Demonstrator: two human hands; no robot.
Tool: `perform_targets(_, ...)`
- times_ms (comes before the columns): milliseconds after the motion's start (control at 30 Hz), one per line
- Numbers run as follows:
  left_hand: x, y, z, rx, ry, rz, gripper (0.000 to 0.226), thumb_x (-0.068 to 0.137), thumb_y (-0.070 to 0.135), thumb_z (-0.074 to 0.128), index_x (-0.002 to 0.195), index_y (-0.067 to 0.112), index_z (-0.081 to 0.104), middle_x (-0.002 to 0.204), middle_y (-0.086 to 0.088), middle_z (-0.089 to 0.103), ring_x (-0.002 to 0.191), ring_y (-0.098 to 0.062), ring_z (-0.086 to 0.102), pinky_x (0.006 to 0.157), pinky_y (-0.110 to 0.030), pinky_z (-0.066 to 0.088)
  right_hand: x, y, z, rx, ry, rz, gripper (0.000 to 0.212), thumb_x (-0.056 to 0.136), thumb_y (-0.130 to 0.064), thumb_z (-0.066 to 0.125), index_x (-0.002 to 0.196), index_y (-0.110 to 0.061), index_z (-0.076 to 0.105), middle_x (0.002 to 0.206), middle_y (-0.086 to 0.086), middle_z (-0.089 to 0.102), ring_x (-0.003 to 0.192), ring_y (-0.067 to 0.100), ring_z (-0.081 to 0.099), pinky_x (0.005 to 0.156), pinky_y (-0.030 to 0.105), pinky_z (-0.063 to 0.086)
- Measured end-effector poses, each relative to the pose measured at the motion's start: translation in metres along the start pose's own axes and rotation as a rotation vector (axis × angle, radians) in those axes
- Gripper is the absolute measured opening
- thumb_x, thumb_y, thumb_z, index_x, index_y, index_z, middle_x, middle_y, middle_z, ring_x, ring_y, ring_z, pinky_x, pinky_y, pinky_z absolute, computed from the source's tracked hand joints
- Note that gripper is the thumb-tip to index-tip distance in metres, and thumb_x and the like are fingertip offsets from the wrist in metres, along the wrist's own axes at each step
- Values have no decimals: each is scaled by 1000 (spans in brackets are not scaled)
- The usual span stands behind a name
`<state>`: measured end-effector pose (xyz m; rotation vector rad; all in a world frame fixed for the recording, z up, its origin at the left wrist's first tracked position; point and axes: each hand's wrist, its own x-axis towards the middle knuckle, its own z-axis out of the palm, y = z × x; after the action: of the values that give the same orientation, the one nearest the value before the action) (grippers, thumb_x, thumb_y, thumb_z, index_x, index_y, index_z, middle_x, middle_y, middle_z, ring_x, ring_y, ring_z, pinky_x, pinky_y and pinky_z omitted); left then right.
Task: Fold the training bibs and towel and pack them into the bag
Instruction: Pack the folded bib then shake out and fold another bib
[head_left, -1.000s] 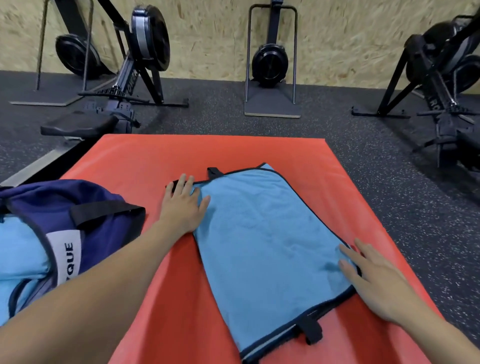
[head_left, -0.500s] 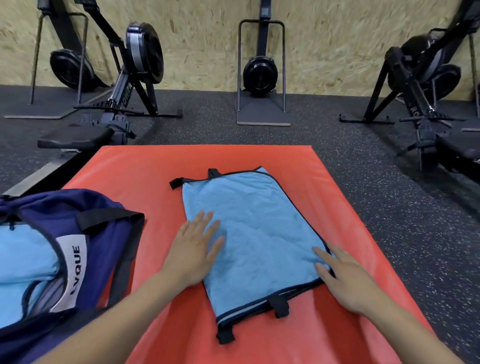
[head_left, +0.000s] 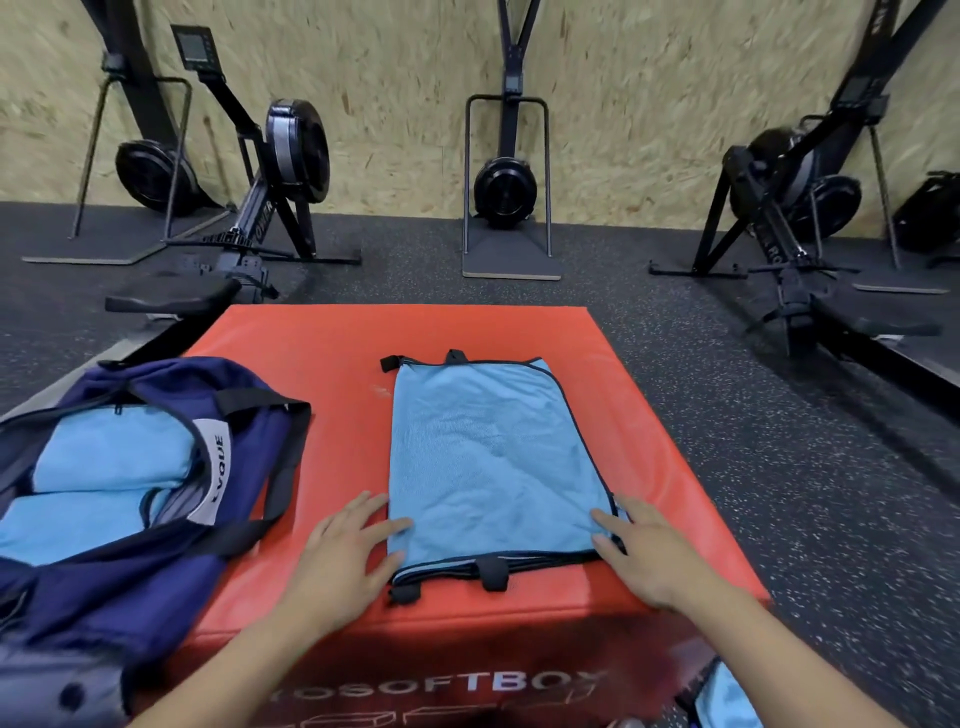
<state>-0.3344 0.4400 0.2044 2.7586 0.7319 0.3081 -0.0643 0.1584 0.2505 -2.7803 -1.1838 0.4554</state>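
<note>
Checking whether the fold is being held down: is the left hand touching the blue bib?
Touching. The head view shows the left hand with its fingertips resting on the near left corner of the blue bib.

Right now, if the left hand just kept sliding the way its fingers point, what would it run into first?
The left hand points up and to the right, its fingertips already at the near left corner of the folded blue bib on the red soft box. It would meet that bib at once, likely pushing or rumpling its edge.
</note>
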Motion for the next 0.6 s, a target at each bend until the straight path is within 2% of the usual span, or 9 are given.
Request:
perform_targets(67,-8,-5,-4,4,-31,-11,63,81,72,28,132,50,57,154,9,42,149,-16,29,113,-38,28,-14,2,2,-25,-10,-51,94,79,-88,4,154,-38,32,168,0,7,155,19,2,125,36,11)
perform_targets(100,-12,-8,-5,8,-32,-12,63,81,72,27,132,50,57,154,8,42,149,-16,29,113,-39,28,-19,4,4,-44,-12,-70,95,79,-88,3,154,-38,31,168,-1,4,155,18,-2,125,37,11)
perform_targets(167,-21,-12,-8,22,-26,-6,63,81,72,27,132,50,57,154,6,43,148,-17,30,113,-40,30,-28,8,7,-84,-5,-103,70,94,-73,18,155,-39,28,168,-4,1,155,16,-5,125,38,12)
perform_targets(200,-26,-13,-9,30,-22,-2,63,81,71,27,131,51,58,153,6,44,148,-17,31,113,-40,30,-32,10,9,-85,4,-116,68,95,-70,19,155,-39,27,168,-5,0,154,15,-5,125,38,12)
perform_targets(300,-41,-15,-10,33,-21,11,63,84,70,22,134,51,55,154,6,43,148,-16,30,114,-37,29,-46,13,17,-96,0,-145,79,87,-78,8,156,-41,23,167,-10,-1,154,12,-5,125,39,13)
perform_targets(367,-52,-17,-10,16,-45,29,66,86,75,18,139,52,49,158,10,36,150,-13,26,117,-36,26,-51,19,22,-57,19,-183,105,67,-89,-10,156,-43,19,166,-14,1,154,11,-1,125,37,15)
perform_targets(400,-59,-20,-9,4,-58,48,69,86,80,15,142,53,45,159,12,33,150,-11,24,119,-37,25,-54,23,22,-35,25,-203,110,62,-92,-13,156,-43,19,166,-14,3,154,10,3,124,35,15)
perform_targets(467,-72,-28,-9,-5,-74,88,71,87,83,7,145,55,37,159,18,27,150,-9,22,120,-39,26,-59,34,19,32,34,-242,101,70,-92,-3,155,-43,22,165,-15,10,152,8,13,123,27,15)
perform_targets(600,-94,-36,-14,39,-63,176,47,97,69,19,143,63,30,158,25,27,148,-2,24,118,-36,27,-73,60,16,106,48,-276,81,82,-82,18,149,-42,39,159,-21,21,146,0,26,111,7,12)
